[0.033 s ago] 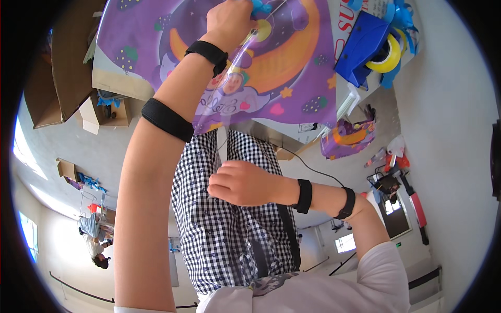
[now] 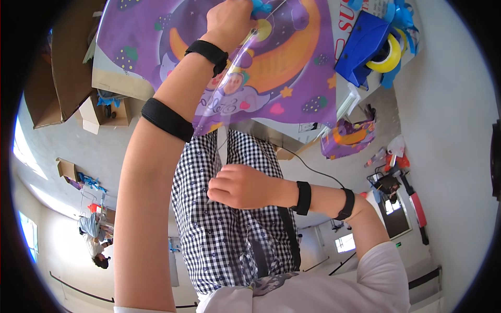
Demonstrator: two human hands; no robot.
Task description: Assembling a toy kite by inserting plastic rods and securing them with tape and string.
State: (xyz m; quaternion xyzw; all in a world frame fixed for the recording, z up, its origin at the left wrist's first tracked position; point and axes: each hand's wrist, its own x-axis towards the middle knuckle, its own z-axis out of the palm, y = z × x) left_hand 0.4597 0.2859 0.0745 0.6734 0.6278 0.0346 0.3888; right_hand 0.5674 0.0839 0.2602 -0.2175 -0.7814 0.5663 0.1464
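Fingers of right hand point(image 2: 241, 187) closed, apparently on clear strip point(image 2: 223, 150); edged toward 6 o'clock, likely tensioning it. Left hand point(image 2: 229, 21), 12 o'clock: grip unclear.

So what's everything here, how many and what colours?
Printed plastic sheet: 1, mostly purple, top centre
Clear strip: 1, colourless, centre
Tape dispenser: 1, blue, upper right
Tape roll: at least 1, yellow, upper right
Scraps: several, blue, upper right
Printed bundle: 1, purple, right
Cardboard boxes: several, brown, left
Cable: 1, black, centre
Gingham cloth: 1, black-and-white, centre
Other person: at least 1, pale-topped, left
Windows: several, bright, both sides
Armbands: 4, black, forearms
Left hand: 1, bare, top
Right hand: 1, bare, centre
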